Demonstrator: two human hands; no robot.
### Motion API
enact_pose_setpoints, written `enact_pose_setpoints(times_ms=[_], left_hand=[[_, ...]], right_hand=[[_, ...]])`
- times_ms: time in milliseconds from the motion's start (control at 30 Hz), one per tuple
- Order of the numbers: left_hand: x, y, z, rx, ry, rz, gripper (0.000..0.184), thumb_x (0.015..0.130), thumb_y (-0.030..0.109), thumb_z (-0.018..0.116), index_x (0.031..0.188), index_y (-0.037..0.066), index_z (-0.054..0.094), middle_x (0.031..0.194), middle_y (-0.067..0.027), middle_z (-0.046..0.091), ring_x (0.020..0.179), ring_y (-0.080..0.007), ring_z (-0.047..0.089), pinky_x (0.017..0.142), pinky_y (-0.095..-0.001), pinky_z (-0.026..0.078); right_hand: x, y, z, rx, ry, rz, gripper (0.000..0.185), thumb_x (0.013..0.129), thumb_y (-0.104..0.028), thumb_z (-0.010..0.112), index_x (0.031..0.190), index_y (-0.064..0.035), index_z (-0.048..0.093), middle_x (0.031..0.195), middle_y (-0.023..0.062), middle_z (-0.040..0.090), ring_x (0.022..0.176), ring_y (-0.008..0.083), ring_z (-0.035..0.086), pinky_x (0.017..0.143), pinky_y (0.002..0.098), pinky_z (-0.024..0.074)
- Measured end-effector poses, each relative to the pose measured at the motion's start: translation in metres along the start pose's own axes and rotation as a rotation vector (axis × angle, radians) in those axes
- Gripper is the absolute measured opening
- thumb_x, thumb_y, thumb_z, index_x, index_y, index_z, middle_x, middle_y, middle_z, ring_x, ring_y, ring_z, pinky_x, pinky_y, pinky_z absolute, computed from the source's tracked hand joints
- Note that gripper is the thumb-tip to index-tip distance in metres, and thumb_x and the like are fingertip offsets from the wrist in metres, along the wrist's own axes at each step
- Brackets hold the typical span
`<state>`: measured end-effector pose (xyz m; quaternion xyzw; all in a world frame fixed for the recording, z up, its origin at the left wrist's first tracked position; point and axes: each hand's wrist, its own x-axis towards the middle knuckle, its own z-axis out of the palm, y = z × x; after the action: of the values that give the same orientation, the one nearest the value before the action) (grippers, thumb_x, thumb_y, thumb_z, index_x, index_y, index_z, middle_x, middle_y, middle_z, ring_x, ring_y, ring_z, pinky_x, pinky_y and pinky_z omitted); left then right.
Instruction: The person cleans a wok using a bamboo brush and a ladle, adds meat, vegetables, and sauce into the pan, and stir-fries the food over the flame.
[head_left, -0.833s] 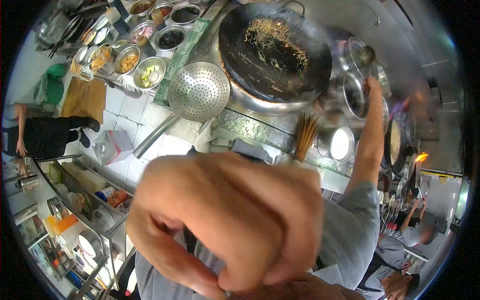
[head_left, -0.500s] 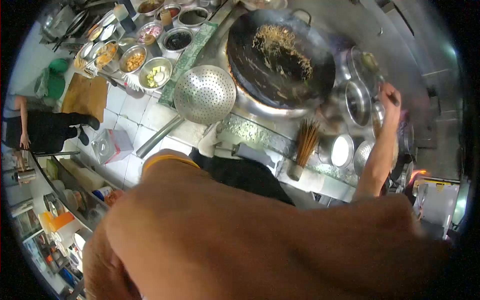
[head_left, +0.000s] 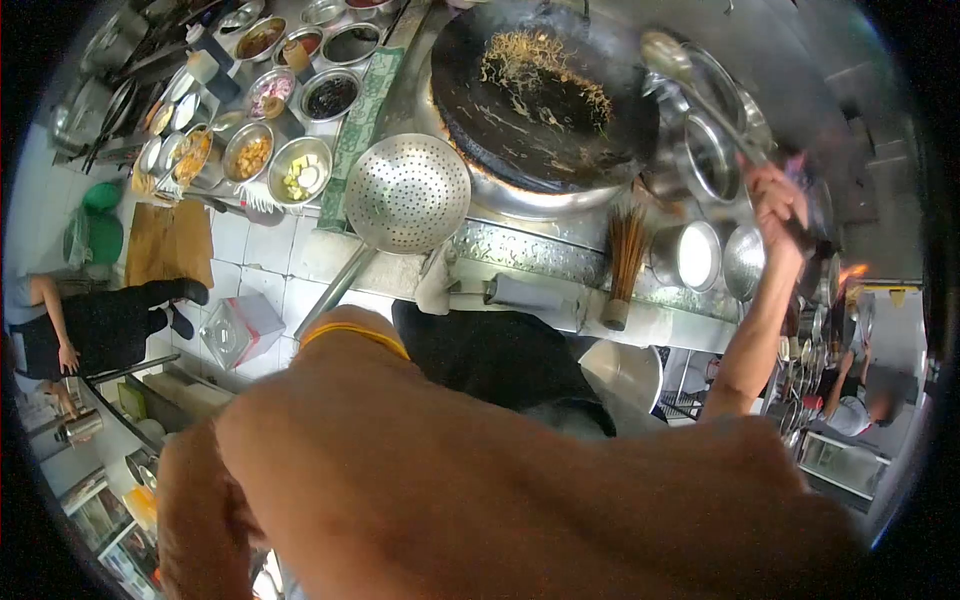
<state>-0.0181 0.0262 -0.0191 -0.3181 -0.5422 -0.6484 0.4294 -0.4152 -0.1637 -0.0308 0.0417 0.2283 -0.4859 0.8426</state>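
"What's closest, this side of the wok (head_left: 565, 145)?"

"The left hand (head_left: 400, 450), huge and blurred, with a yellow band (head_left: 365, 338) on it. It fills the space in front of the wok and hides whatever lies behind; how its fingers are set, I can't tell."

"And nearer the wok itself?"

"A bamboo brush (head_left: 624, 265) sits off its near right side, just beside a metal pot with something white in it (head_left: 697, 255). A perforated strainer (head_left: 405, 190) is just left of the wok, its handle slanting towards us."

"The right hand (head_left: 778, 210)?"

"Right of the wok, fingers wrapped round the handle of a ladle (head_left: 670, 60). The ladle's bowl hangs just beyond the wok's right rim."

"Farther out?"

"Browned, noodle-like strands (head_left: 535, 62) lie towards the wok's far side. Left of it, past a green patterned strip (head_left: 352, 150), there's a bowl of cut green pieces (head_left: 300, 172). Well off to the wok's left stands a person in grey and black (head_left: 95, 320), and another person (head_left: 852, 415) is far to its right."

"Anything different?"

"Half a second ago the ladle's bowl was farther right, over the pots; now it has swung in beside the wok. The strands look unchanged."
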Motion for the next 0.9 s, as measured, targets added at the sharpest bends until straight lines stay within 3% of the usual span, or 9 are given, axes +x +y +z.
enact_pose_setpoints(times_ms=[167,267,400,433,467,633,733,833,900], left_hand=[[-0.002,0.001,0.001,-0.008,0.009,-0.003,0.045,0.084,0.039,0.062,0.104,-0.002,0.064,0.107,-0.0294,0.064,0.086,-0.0365,0.063,0.085,-0.0504,0.05],[0.0,-0.003,0.0,-0.015,0.015,-0.004,0.048,0.084,0.04,0.061,0.105,-0.003,0.064,0.108,-0.0296,0.064,0.088,-0.0369,0.063,0.085,-0.0506,0.049],[0.003,-0.011,-0.002,-0.014,0.02,0.004,0.051,0.084,0.043,0.06,0.106,-0.003,0.063,0.109,-0.0298,0.063,0.089,-0.0374,0.063,0.086,-0.0508,0.049],[0.004,-0.013,-0.004,-0.005,0.025,0.004,0.052,0.084,0.043,0.059,0.107,-0.004,0.062,0.109,-0.0299,0.063,0.089,-0.0375,0.062,0.086,-0.0509,0.049],[0.004,-0.015,-0.002,0.004,0.033,0.001,0.053,0.084,0.044,0.059,0.107,-0.004,0.062,0.11,-0.03,0.063,0.09,-0.0376,0.062,0.086,-0.0509,0.049],[0.009,-0.027,-0.003,0.048,0.026,0.008,0.057,0.084,0.047,0.058,0.109,-0.005,0.061,0.111,-0.0303,0.062,0.091,-0.0383,0.062,0.087,-0.0512,0.049],[0.012,-0.034,-0.002,0.075,0.035,0.009,0.06,0.084,0.049,0.057,0.11,-0.005,0.061,0.112,-0.0305,0.062,0.093,-0.0386,0.062,0.087,-0.0514,0.049],[0.014,-0.039,-0.002,0.09,0.056,0.022,0.062,0.084,0.05,0.056,0.111,-0.005,0.06,0.113,-0.0307,0.061,0.094,-0.039,0.061,0.087,-0.0516,0.048],[0.015,-0.042,-0.003,0.107,0.048,0.021,0.064,0.084,0.052,0.055,0.112,-0.006,0.06,0.113,-0.0308,0.061,0.094,-0.0393,0.061,0.087,-0.0517,0.048]], right_hand=[[-0.001,0.04,-0.029,-0.411,0.115,-0.069,0.042,0.1,-0.008,0.042,0.134,0.0143,0.032,0.088,0.0093,0.049,0.047,0.0057,0.043,0.032,0.0217,0.0302],[0.002,0.045,-0.047,-1.101,0.112,-0.099,0.032,0.096,-0.008,0.049,0.124,0.0081,0.05,0.072,0.0004,0.049,0.046,0.0033,0.043,0.031,0.0193,0.0277],[0.004,0.05,-0.041,-1.644,0.333,-0.424,0.048,0.09,-0.009,0.057,0.134,0.0074,0.047,0.073,0.0002,0.056,0.047,0.0046,0.045,0.04,0.0196,0.0336],[0.004,0.052,-0.035,-1.729,0.498,-0.573,0.053,0.088,-0.009,0.059,0.136,0.0086,0.045,0.074,0.0008,0.058,0.048,0.006,0.047,0.044,0.0201,0.0355],[0.009,0.034,-0.036,-1.751,0.489,-0.599,0.053,0.087,-0.007,0.058,0.137,0.0081,0.046,0.07,0.0012,0.057,0.049,0.0065,0.048,0.044,0.0201,0.0353],[0.068,-0.091,-0.061,-2.019,0.55,-0.778,0.023,0.084,-0.012,0.056,0.098,0.0039,0.065,0.06,0.0035,0.056,0.045,0.0131,0.049,0.044,0.0307,0.0382],[0.116,-0.153,-0.085,-2.104,0.717,-0.87,0.02,0.081,-0.02,0.056,0.081,-0.0004,0.062,0.056,0.0049,0.057,0.047,0.0161,0.053,0.046,0.0335,0.0401],[0.16,-0.2,-0.103,-2.116,0.95,-0.794,0.019,0.079,-0.018,0.055,0.074,-0.0039,0.067,0.057,0.0071,0.061,0.052,0.0164,0.061,0.05,0.0319,0.0451],[0.19,-0.247,-0.11,-2.338,0.945,-0.509,0.02,0.082,-0.018,0.055,0.079,-0.0028,0.068,0.063,0.0084,0.062,0.053,0.0168,0.059,0.051,0.03,0.045]])
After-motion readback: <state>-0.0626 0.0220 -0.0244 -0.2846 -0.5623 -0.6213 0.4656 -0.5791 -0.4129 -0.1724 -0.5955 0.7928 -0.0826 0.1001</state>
